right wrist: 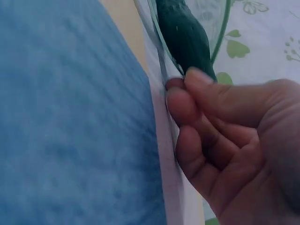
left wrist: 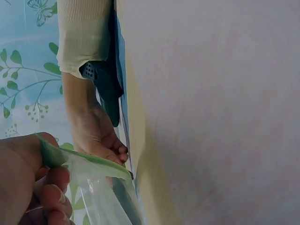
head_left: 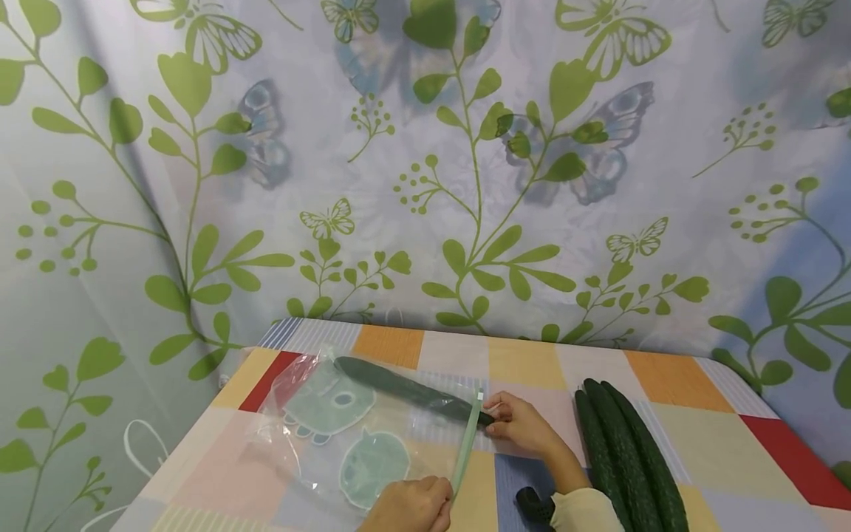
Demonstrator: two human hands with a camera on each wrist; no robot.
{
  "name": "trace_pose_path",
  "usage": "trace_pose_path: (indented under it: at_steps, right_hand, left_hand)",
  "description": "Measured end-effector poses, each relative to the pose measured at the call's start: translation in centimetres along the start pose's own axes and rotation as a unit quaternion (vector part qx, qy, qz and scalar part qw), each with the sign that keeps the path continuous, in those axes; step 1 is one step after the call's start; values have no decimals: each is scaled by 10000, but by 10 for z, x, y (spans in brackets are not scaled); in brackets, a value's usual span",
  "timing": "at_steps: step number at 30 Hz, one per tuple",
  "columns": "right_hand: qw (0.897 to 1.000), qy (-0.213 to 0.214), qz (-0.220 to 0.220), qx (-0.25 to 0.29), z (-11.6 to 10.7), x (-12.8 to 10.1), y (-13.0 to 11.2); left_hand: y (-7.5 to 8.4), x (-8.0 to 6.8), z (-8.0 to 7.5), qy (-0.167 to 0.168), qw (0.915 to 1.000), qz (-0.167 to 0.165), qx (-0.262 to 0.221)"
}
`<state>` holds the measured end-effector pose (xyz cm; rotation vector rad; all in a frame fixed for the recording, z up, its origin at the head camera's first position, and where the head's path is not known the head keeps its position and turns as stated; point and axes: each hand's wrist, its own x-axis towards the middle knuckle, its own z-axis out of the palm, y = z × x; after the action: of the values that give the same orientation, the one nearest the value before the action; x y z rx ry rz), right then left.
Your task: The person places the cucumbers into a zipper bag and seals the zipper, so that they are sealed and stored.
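A clear zip bag with pale green animal prints lies on the table, its green zip edge toward the right. Most of a long dark cucumber is inside it, the near tip sticking out past the opening. My right hand pinches that tip between thumb and fingers; the right wrist view shows the cucumber passing between the bag's two lips. With my left hand I grip the near end of the zip edge, and in the left wrist view the thumb and fingers hold the green strip.
Several more cucumbers lie side by side on the right of the checkered tablecloth. A black wrist device shows at the right sleeve. Behind the table hangs a leaf-and-butterfly curtain; a white cable loops at the left.
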<state>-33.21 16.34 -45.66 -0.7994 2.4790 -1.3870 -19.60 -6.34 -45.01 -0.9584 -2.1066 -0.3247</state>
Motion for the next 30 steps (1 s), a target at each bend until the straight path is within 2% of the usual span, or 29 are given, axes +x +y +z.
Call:
trace_pose_path:
  at_steps: [3,6,9,13,16,20,23,26,30]
  right_hand:
    - [9999,-106,-98,-22,0,1,-2]
    - [9985,-274,-296,-373,1,2,-4]
    - [9970,-198,-352,-653,3,3,-6]
    - [9938,339,-245,-1025,9,6,-3]
    - [9877,864,-183,-1290,17,11,-1]
    - [9801,1454,-129,-1347,25,16,-2]
    - [9767,1686,-73,-1322,29,17,-2]
    - [9768,1677,-94,-1327,30,19,0]
    - [9827,1387,-264,-1201,28,20,3]
  left_hand:
    - [-1,1,-1,-62,9999,68,63]
    - [-1,1,-2,-145,9998,91,73]
    - [-1,1,-3,-227,9997,104,57]
    - [0,1,-3,-289,9995,82,26]
    - [0,1,-1,-230,9997,23,12]
    - [0,-1,2,-150,9999,-9,21]
    - [0,-1,2,-166,9999,-4,3]
    - [-1,-1,1,-169,9999,21,-19]
    - [-4,0,1,-47,9999,76,96]
